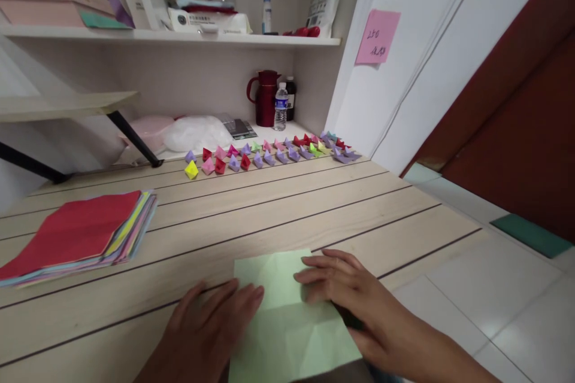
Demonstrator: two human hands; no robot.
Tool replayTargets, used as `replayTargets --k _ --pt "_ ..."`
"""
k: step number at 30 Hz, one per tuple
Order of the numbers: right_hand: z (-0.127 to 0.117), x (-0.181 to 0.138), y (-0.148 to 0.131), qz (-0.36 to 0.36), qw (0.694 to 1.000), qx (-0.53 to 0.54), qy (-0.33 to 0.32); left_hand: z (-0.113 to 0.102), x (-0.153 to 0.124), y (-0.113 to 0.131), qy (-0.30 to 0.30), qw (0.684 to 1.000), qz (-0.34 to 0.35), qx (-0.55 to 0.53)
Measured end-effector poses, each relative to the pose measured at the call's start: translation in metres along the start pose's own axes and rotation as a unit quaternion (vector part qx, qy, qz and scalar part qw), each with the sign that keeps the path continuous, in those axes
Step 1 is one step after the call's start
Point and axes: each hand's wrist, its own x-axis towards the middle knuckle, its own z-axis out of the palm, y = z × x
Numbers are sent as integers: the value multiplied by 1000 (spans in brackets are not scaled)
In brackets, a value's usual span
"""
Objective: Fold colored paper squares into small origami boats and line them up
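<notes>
A light green sheet of paper (283, 317) lies on the wooden table (278, 209) near its front edge, with fold creases across it. My left hand (211, 329) rests flat at the sheet's left edge, fingers stretched onto the paper. My right hand (345, 293) lies flat on the sheet's right side, fingers pointing left and pressing the paper down. Neither hand grips anything.
A stack of coloured paper sheets (81, 236), red on top, sits at the left. Several small folded paper shapes (269, 155) line the table's far edge. Behind them stand a red jug (266, 97), a water bottle (281, 108) and plastic bags (193, 131). Tiled floor (485, 275) lies right.
</notes>
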Motion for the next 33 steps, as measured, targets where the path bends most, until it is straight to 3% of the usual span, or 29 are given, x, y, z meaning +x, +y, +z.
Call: replayTargets --k 5,11,16,18,21,24,27,30,33 --pt "9 -2 -3 39 993 62 91 2 -4 14 35 998 -50 -23" --pt "27 4 -1 114 978 66 163 -14 28 32 111 967 -208 -101" --pt "34 6 2 131 972 -20 195 -6 58 39 82 920 -366 -116" --pt "36 6 4 124 968 -41 216 -4 66 37 55 912 -394 -100" --pt "36 5 4 105 957 -88 255 -1 70 34 17 914 -395 -85" --pt "30 5 3 44 965 -179 189 1 68 32 6 920 -383 -80" --pt "25 5 0 19 970 -222 96 2 65 37 67 932 -355 -5" --pt "29 4 -3 22 967 -238 92 2 62 51 171 930 -296 139" --pt "42 -1 -8 6 965 -244 93 7 54 64 177 948 -197 177"
